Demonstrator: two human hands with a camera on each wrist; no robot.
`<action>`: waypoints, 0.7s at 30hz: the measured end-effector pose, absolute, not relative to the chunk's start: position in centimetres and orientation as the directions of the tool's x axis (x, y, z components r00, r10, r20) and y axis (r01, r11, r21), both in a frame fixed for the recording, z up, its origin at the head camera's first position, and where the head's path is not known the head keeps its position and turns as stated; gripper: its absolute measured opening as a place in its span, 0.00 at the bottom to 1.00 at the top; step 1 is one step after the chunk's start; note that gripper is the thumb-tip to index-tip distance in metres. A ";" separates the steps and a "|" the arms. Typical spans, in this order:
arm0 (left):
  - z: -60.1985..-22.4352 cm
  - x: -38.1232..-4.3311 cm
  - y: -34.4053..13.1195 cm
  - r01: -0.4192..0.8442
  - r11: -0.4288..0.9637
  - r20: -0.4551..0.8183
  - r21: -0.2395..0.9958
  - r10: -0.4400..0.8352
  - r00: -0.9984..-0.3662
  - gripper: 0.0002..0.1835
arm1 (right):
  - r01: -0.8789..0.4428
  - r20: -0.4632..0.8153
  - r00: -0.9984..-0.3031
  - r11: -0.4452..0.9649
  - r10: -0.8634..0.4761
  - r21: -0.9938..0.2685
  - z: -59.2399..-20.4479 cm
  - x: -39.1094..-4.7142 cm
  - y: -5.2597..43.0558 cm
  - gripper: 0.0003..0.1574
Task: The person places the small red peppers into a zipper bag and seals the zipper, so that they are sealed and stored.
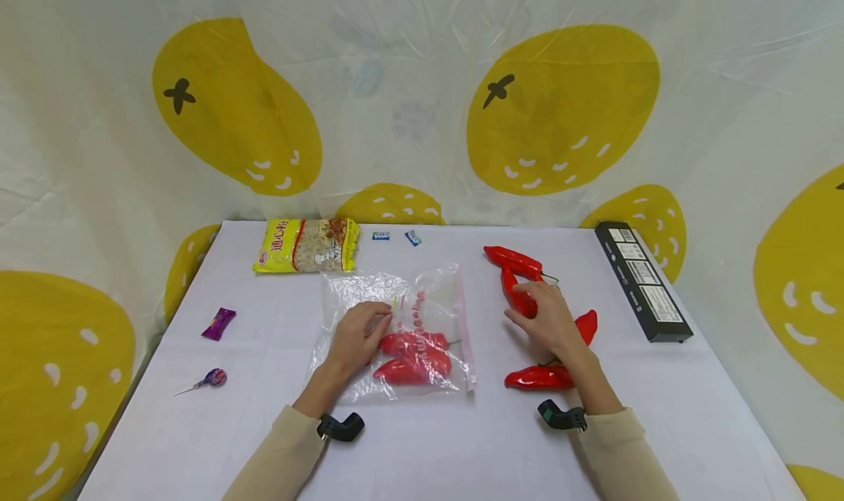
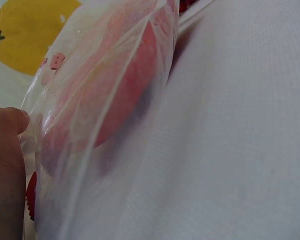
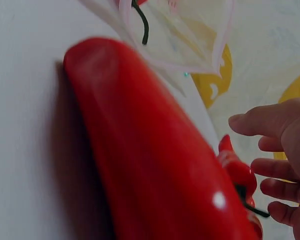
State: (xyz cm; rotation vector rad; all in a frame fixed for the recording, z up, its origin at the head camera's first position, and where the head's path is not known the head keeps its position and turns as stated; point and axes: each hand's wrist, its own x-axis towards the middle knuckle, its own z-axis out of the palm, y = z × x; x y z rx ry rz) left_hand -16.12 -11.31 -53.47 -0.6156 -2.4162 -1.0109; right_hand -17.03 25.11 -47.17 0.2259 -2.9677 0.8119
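While the left hand [image 1: 356, 336] rests on the bag [image 1: 352, 292], grip unclear, the right hand [image 1: 549, 316] hovers, fingers apart: two peppers [image 1: 412, 370] bagged, four loose ones [image 1: 535, 378] seemingly to go.

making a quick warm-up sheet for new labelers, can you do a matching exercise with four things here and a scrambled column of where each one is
Things
1. lollipop
2. clear resealable bag
3. right hand
4. long black box

Places
A. around two bagged red chili peppers
B. near the right edge of the table
C. on the left side, just nearer the person than the purple-wrapped candy
D. among the loose red chili peppers

Pairs: 1-C, 2-A, 3-D, 4-B
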 end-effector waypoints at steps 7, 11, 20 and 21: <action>-53.5 -16.0 -11.4 0.549 0.636 0.551 0.543 0.223 -0.804 0.08 | -0.080 0.067 -0.996 0.900 -0.056 -0.429 -47.7 -16.9 26.4 0.44; -53.4 -16.0 -11.3 0.547 0.636 0.548 0.544 0.225 -0.806 0.08 | -0.065 0.054 -0.997 0.923 -0.048 -0.379 -48.0 -16.9 26.6 0.44; -53.4 -16.0 -11.3 0.539 0.637 0.538 0.550 0.223 -0.813 0.08 | -0.053 0.096 -0.995 0.899 -0.012 -0.435 -47.9 -16.6 27.0 0.33; -53.4 -16.0 -11.3 0.540 0.637 0.538 0.550 0.224 -0.812 0.08 | -0.053 0.096 -0.995 0.891 -0.011 -0.451 -47.8 -16.4 27.1 0.33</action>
